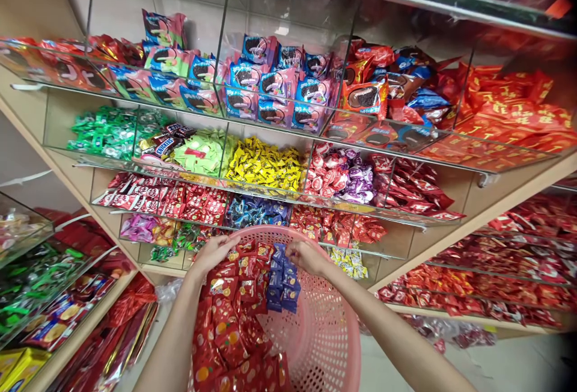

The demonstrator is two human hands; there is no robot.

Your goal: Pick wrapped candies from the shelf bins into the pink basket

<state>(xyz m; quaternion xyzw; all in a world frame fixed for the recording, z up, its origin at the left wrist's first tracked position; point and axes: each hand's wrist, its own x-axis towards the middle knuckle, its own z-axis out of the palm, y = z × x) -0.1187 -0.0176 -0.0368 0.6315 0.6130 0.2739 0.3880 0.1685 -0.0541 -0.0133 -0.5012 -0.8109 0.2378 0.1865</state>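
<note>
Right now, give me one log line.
left hand: at rim of pink basket | right hand: at blue packets | red packets: in basket | yellow packets: shelved ahead

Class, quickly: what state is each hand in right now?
Left hand: by the rim of the pink basket and red packets; grip cannot be told.
Right hand: curled by blue packets; holding cannot be told.

Blue packets beside red packets; pink basket around

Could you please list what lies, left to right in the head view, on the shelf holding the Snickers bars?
Green-wrapped sweets, Snickers bars, pale green packets, yellow packets, reddish sweets, purple sweets, red packets.
</note>
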